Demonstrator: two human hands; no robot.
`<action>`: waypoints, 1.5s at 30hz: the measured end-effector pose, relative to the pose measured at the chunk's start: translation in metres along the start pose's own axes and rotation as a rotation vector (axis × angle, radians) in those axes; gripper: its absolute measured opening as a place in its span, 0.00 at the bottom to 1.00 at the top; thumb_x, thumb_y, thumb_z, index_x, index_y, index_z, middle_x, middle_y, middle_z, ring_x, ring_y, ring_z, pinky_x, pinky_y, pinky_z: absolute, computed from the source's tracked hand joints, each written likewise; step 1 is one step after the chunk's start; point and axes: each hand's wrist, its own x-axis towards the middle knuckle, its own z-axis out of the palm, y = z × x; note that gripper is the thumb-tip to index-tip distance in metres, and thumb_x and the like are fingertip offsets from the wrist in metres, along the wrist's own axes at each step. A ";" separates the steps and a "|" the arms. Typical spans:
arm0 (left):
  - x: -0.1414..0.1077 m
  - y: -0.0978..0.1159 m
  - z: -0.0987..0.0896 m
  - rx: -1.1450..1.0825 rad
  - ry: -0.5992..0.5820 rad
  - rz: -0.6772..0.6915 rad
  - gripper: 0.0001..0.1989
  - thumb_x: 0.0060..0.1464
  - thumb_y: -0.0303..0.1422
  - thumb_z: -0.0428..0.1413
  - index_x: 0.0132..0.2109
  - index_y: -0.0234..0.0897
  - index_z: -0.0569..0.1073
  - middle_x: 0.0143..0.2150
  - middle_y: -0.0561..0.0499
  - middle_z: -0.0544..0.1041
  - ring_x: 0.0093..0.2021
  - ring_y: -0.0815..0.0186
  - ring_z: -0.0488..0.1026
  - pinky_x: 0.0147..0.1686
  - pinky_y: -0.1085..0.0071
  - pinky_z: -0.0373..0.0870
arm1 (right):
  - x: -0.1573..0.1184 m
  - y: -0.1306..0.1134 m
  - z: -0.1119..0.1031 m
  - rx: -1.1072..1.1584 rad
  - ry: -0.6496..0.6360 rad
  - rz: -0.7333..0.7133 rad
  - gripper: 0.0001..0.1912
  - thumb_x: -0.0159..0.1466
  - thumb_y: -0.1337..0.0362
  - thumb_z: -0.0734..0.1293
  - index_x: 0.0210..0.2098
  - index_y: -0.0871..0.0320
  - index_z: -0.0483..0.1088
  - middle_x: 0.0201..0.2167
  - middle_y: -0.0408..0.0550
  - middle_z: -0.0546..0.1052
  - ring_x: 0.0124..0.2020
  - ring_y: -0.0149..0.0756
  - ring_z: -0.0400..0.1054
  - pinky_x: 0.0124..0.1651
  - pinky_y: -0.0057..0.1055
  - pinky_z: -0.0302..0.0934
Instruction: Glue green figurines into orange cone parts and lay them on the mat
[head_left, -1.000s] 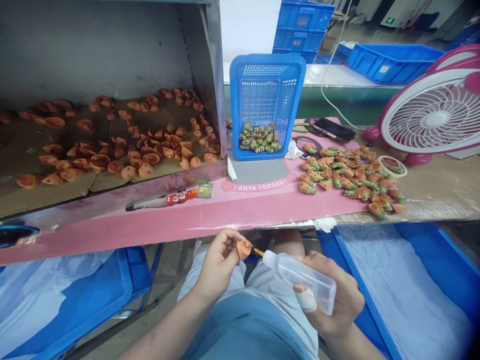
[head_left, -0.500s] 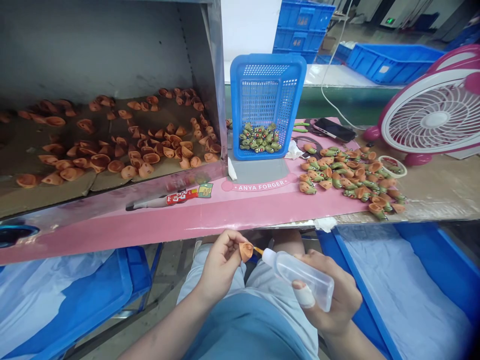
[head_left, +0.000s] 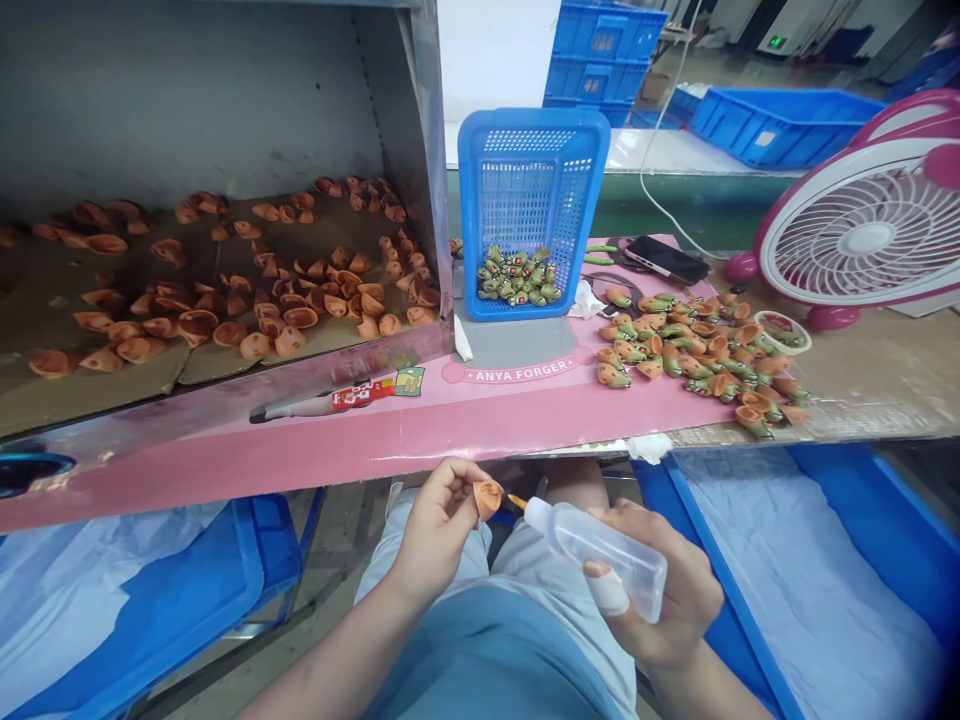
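Observation:
Over my lap, my left hand (head_left: 442, 525) pinches a small orange cone-shaped piece (head_left: 487, 499) between thumb and fingertips, its hollow side showing. My right hand (head_left: 667, 580) is wrapped round a clear squeeze bottle (head_left: 607, 550) with a thin amber tip, which points left at the piece with a small gap between them. A white wrap covers part of my right thumb. Beyond, on the pink mat (head_left: 420, 430), lies a pile of orange and green pieces (head_left: 697, 350). Green pieces (head_left: 517, 278) sit inside the blue basket (head_left: 600, 180).
A box at the left, open toward me, holds many orange pieces (head_left: 199, 325) on cardboard (head_left: 157, 372). A pink and white fan (head_left: 862, 240) stands at the right, near a phone (head_left: 667, 260). Blue trays (head_left: 262, 560) flank my legs below the table edge.
My left hand has shifted slightly left with the orange piece, so the gap to the bottle's tip is wider. My right hand and the bottle have hardly moved.

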 end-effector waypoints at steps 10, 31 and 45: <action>0.000 0.001 0.000 -0.027 -0.004 -0.002 0.05 0.47 0.30 0.53 0.32 0.36 0.63 0.30 0.51 0.69 0.26 0.70 0.63 0.24 0.75 0.59 | 0.002 -0.002 0.006 0.086 -0.062 0.014 0.12 0.51 0.68 0.64 0.36 0.62 0.65 0.23 0.46 0.70 0.20 0.32 0.63 0.21 0.30 0.59; 0.003 -0.002 -0.003 -0.104 0.011 -0.019 0.04 0.46 0.26 0.52 0.31 0.36 0.63 0.30 0.52 0.70 0.27 0.71 0.62 0.23 0.76 0.57 | -0.004 0.004 0.007 0.135 0.025 0.256 0.10 0.52 0.62 0.64 0.33 0.61 0.67 0.25 0.47 0.70 0.24 0.35 0.65 0.22 0.28 0.59; 0.017 -0.004 -0.026 -0.391 0.153 -0.121 0.09 0.42 0.30 0.57 0.32 0.37 0.64 0.25 0.54 0.68 0.23 0.73 0.60 0.21 0.78 0.56 | 0.046 0.078 0.093 0.415 -0.139 0.496 0.16 0.52 0.67 0.62 0.40 0.58 0.56 0.30 0.45 0.70 0.30 0.32 0.65 0.31 0.27 0.59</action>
